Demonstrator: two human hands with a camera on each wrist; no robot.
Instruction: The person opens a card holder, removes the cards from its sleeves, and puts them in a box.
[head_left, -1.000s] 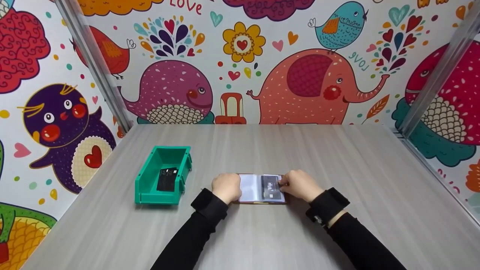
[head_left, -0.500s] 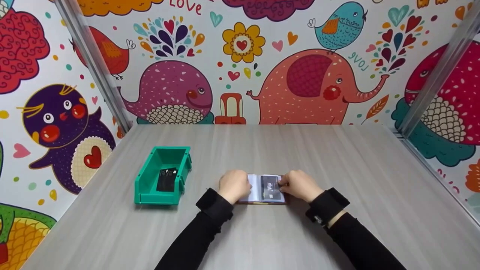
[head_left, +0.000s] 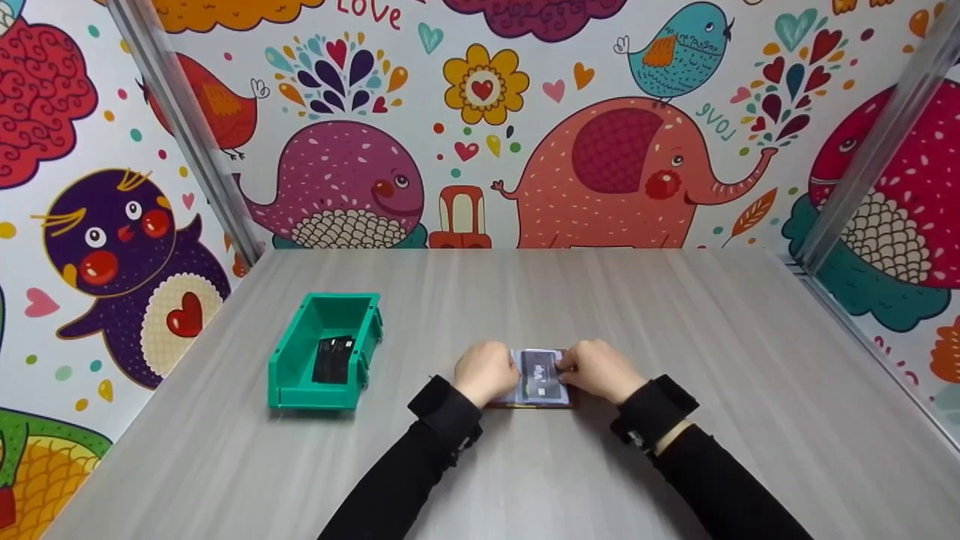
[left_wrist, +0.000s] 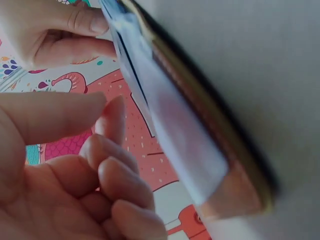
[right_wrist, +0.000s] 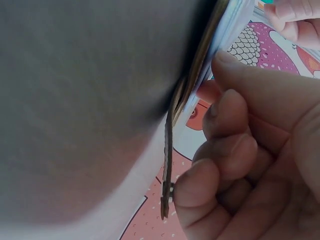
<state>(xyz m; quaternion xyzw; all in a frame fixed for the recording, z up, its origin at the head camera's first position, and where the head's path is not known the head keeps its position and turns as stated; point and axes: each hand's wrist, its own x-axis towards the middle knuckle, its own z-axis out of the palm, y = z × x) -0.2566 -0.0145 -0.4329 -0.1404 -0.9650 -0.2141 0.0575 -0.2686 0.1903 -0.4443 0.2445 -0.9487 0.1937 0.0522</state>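
A small card holder (left_wrist: 242, 197) with a brown cover and clear sleeves lies spread out on the table. A dark card (head_left: 537, 386) marked "Vip" shows in its right-hand sleeve. My right hand (head_left: 602, 369) pinches the holder's right edge, thumb on the sleeve; a strap (right_wrist: 167, 165) with a metal snap sticks out beside its curled fingers. Over the left-hand sleeve is my left hand (head_left: 486, 371), which covers most of it in the head view. Its fingers are curled, thumb and forefinger tips close together, with nothing seen between them.
To the left stands a green bin (head_left: 283, 386) with several black cards (head_left: 332, 364) in it. The pale wood-grain table (head_left: 720, 315) ends at a back wall (head_left: 465, 67) printed with cartoon animals. Metal posts (head_left: 187, 127) rise at the back corners.
My left hand has slid right across the left-hand sleeve, toward the holder's middle. The right hand has kept its place at the holder's right edge.
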